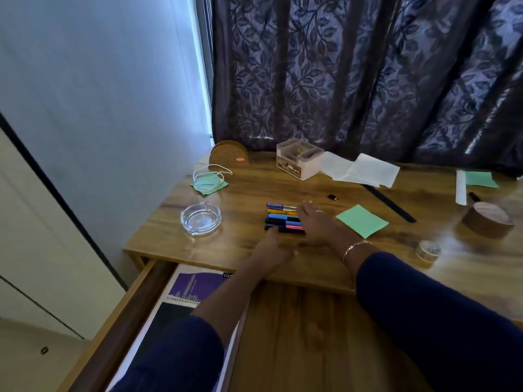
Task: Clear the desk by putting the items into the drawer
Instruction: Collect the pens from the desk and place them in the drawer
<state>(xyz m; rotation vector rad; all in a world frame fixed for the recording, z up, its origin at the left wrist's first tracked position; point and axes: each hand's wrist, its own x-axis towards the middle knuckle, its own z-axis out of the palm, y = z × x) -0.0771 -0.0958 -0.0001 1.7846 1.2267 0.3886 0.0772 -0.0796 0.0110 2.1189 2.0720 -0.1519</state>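
Under both hands the desk (226, 193) is spread. Below the left hand (273, 244), toward the person, the drawer (138, 301) is found pulled open with a pad (195, 284) lying in it. Beyond the right hand (314, 222) loose papers (359, 169) are seen, and a green note (362, 221) is set near its wrist, to the right. To the left of the left hand an ashtray (201, 219) is placed, apart from it.

Between the two hands the pens (283, 219) are gathered in a tight side-by-side row on the desk. The right hand is laid wide across their right ends, fingers nearly straight. The left thumb is set against the row's near left corner. Whether that hand pinches anything cannot be told, since its fingers are mostly hidden.

The pens are judged light, stiff and smooth, so rolling and scattering are to be expected once the row is lifted. They are best taken as one bundle, squeezed from both ends or clasped round the middle, and kept level until lowered into the drawer.
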